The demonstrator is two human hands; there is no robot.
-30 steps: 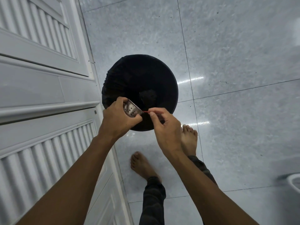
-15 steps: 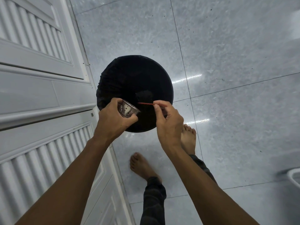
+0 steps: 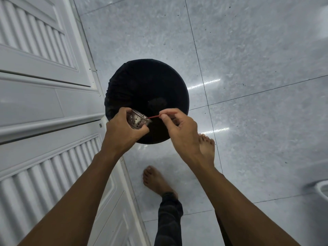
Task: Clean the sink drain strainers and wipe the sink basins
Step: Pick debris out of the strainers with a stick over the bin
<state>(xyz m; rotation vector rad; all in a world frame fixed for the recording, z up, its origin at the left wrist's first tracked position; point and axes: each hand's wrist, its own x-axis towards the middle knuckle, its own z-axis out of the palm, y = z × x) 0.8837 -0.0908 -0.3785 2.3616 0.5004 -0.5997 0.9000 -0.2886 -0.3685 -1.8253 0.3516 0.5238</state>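
while left hand (image 3: 122, 134) grips strainer (image 3: 137, 119) above black bin (image 3: 147, 82), right hand (image 3: 182, 128) pinches red stick (image 3: 154, 117).

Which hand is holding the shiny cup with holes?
The left hand grips the metal drain strainer; the right hand only pinches a thin red stick.

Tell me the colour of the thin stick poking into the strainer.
Red. The stick shows best in the head view, pinched by the right hand.
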